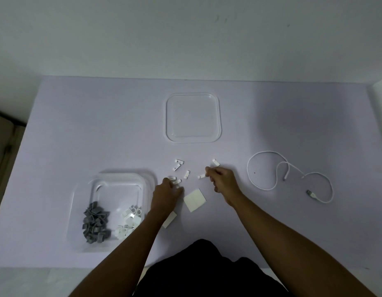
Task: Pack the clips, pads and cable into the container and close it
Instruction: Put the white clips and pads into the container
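Head camera: my left hand (pixel 167 190) had its fingers curled over loose white clips (pixel 187 174) on the worktop (pixel 78 125), seemingly gripping some. My right hand (pixel 223 179) pinched another near the pads (pixel 195 199). The open container (pixel 117 194) sat left, cable (pixel 293 176) right.

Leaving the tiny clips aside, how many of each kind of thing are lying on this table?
Clear container: 1
Clear lid: 1
White cable: 1
White pads: 2
Total: 5
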